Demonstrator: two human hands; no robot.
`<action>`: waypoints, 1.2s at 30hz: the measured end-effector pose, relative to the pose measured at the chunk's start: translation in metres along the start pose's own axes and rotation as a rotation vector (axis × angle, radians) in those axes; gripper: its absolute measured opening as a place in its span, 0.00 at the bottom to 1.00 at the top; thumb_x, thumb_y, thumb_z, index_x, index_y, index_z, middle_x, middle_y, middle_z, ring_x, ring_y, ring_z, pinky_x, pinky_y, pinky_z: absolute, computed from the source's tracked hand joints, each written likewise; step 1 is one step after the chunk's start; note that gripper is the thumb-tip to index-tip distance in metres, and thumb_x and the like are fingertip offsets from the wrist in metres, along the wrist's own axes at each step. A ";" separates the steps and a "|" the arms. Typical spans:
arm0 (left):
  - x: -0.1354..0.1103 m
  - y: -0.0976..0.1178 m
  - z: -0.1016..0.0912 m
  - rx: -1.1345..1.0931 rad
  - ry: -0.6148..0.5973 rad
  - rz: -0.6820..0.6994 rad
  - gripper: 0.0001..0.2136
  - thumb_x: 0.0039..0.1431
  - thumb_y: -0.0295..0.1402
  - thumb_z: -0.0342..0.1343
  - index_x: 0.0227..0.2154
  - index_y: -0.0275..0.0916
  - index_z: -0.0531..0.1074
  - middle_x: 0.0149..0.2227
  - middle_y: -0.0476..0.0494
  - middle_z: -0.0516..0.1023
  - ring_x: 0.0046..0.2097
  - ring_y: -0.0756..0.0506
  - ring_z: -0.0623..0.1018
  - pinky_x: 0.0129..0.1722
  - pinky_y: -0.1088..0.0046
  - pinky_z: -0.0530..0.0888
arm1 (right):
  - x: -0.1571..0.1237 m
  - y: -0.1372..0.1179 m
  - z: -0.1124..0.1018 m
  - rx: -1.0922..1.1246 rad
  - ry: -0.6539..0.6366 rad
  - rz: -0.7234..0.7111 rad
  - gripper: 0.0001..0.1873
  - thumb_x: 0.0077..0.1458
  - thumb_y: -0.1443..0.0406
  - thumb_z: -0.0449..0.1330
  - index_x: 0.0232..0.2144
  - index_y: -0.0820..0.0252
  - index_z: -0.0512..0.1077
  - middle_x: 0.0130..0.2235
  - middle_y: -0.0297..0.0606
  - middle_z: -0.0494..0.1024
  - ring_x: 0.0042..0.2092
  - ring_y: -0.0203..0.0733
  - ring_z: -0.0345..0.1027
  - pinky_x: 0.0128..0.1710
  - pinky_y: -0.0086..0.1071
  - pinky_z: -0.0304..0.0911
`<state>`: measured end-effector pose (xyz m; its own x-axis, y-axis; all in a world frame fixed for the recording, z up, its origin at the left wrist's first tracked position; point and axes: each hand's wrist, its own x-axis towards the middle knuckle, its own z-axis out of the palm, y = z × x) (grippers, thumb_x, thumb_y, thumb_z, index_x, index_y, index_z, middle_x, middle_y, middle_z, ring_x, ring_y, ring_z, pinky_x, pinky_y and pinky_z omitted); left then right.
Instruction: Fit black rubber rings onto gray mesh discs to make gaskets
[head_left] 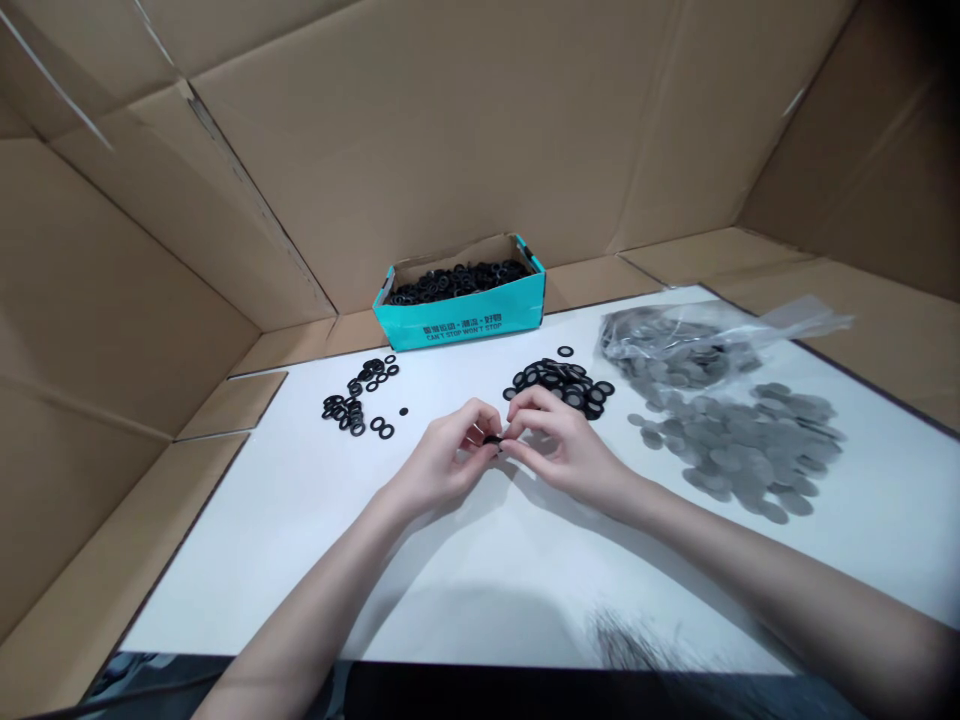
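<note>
My left hand (pixel 451 452) and my right hand (pixel 553 440) meet over the middle of the white table, fingertips close together. Between them is a small black ring (pixel 492 440), pinched by the fingers of both hands and partly covered by them. Whether a grey disc sits in it cannot be made out. Just behind my right hand lies a pile of black rings with grey centres (pixel 574 398). Loose open black rings (pixel 343 412) are scattered to the left of my left hand. Grey mesh-like discs (pixel 739 450) spread out in a heap to the right.
A turquoise box (pixel 465 322) full of black rings stands at the table's back edge. A clear plastic bag (pixel 675 345) with more grey discs lies at the back right. Cardboard walls (pixel 450 130) enclose the white table (pixel 277 540). One small black dot (pixel 403 411) lies near the loose rings.
</note>
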<state>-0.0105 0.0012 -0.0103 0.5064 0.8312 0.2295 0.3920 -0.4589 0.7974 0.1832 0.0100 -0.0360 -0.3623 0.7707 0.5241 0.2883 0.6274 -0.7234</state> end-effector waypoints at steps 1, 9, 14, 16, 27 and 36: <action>0.000 0.000 0.000 0.000 0.011 0.000 0.05 0.59 0.25 0.53 0.38 0.40 0.65 0.35 0.49 0.72 0.35 0.51 0.73 0.37 0.76 0.73 | 0.000 0.001 0.000 -0.019 -0.007 0.000 0.06 0.55 0.69 0.61 0.26 0.58 0.72 0.37 0.40 0.72 0.41 0.44 0.70 0.42 0.39 0.67; 0.000 0.003 0.000 -0.043 0.052 0.006 0.04 0.59 0.26 0.54 0.37 0.38 0.65 0.34 0.48 0.73 0.34 0.51 0.74 0.36 0.76 0.72 | 0.001 0.001 -0.002 -0.040 -0.004 0.017 0.04 0.56 0.67 0.62 0.29 0.58 0.75 0.40 0.42 0.74 0.44 0.46 0.70 0.45 0.42 0.66; 0.000 0.002 0.003 -0.064 0.039 0.011 0.04 0.61 0.26 0.53 0.37 0.39 0.64 0.36 0.48 0.72 0.36 0.51 0.73 0.36 0.76 0.73 | 0.000 0.002 0.000 0.000 -0.018 0.025 0.07 0.57 0.69 0.61 0.26 0.58 0.71 0.39 0.41 0.73 0.42 0.44 0.70 0.44 0.39 0.66; 0.000 0.001 0.003 -0.076 0.021 0.014 0.05 0.61 0.26 0.52 0.38 0.39 0.63 0.36 0.48 0.71 0.35 0.51 0.73 0.36 0.76 0.73 | 0.000 0.001 0.001 0.034 -0.019 0.026 0.08 0.57 0.70 0.60 0.26 0.59 0.70 0.39 0.40 0.73 0.42 0.42 0.70 0.43 0.38 0.66; 0.000 -0.001 0.001 -0.004 -0.027 0.018 0.08 0.58 0.21 0.51 0.37 0.40 0.63 0.34 0.51 0.71 0.34 0.52 0.73 0.37 0.77 0.72 | -0.001 -0.001 0.000 -0.042 -0.006 -0.034 0.07 0.56 0.71 0.60 0.27 0.59 0.70 0.37 0.40 0.71 0.41 0.43 0.68 0.42 0.38 0.65; 0.000 0.001 0.001 0.011 0.008 0.022 0.06 0.59 0.23 0.51 0.38 0.39 0.65 0.36 0.50 0.72 0.35 0.52 0.73 0.35 0.78 0.71 | 0.000 0.002 -0.001 -0.092 -0.004 -0.013 0.04 0.58 0.67 0.61 0.31 0.60 0.75 0.40 0.43 0.74 0.43 0.46 0.69 0.44 0.41 0.65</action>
<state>-0.0093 0.0005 -0.0096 0.5089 0.8232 0.2517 0.3893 -0.4809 0.7856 0.1847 0.0109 -0.0368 -0.3698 0.7619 0.5318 0.3635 0.6453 -0.6719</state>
